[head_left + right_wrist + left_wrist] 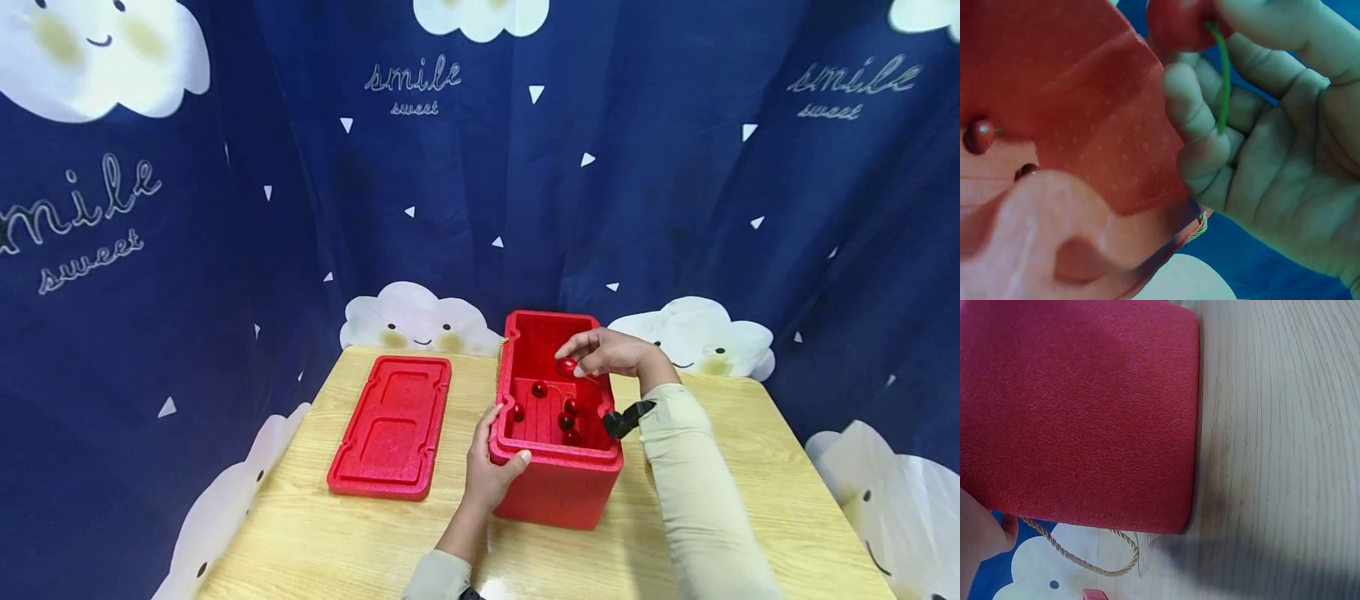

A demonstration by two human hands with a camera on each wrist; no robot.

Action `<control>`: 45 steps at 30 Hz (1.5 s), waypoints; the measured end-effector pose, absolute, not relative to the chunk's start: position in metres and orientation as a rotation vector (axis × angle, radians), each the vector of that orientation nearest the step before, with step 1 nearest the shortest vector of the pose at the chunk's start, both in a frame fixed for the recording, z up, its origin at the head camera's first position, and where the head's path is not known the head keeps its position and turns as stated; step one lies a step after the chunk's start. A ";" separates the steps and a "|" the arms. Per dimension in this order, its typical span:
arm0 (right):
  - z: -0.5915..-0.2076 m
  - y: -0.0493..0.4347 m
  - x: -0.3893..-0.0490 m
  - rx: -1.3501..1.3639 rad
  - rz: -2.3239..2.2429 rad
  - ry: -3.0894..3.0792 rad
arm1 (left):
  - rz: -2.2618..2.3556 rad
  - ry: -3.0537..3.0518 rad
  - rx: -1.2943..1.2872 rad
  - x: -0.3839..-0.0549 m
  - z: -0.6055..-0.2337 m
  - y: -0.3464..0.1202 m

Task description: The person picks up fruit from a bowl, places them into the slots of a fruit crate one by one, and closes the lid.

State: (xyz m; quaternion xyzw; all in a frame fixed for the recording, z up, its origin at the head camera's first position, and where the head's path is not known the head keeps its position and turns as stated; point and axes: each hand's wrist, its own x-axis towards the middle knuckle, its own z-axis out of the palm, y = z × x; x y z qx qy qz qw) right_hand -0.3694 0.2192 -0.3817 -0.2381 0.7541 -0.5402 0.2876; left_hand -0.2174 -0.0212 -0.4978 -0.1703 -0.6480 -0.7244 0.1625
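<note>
A deep red foam box (pixel 555 492) stands uncovered on the table. My left hand (pixel 491 471) grips its near left corner, thumb over the front rim and fingers along the side; the left wrist view shows mostly the box wall (pixel 1085 412). Over the box's opening, my right hand (pixel 617 354) pinches a red cherry (pixel 1182 22) between thumb and fingers, its green stem (pixel 1225 81) hanging down across the palm. Several dark red cherries (pixel 539 389) lie on the ribbed floor inside the box, most of them toward the near right corner.
Left of the box lies its flat red lid (pixel 390 467) with recessed panels. A twisted gold cord (pixel 1072 553) hangs from the box's side. Behind the wooden table (pixel 300 542) hangs a dark blue curtain (pixel 465 183) with clouds. A black strap (pixel 628 419) sits on my right wrist.
</note>
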 end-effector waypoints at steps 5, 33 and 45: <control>-0.381 0.214 -0.379 -0.588 -1.400 1.997 | -2.068 -1.868 -0.485 -0.219 -0.496 -0.023; -0.393 0.196 -0.384 -0.466 -1.267 1.913 | -2.080 -1.848 -0.516 -0.221 -0.498 -0.020; -0.371 0.206 -0.361 -0.625 -1.193 2.198 | -2.128 -1.816 -0.489 -0.216 -0.498 -0.021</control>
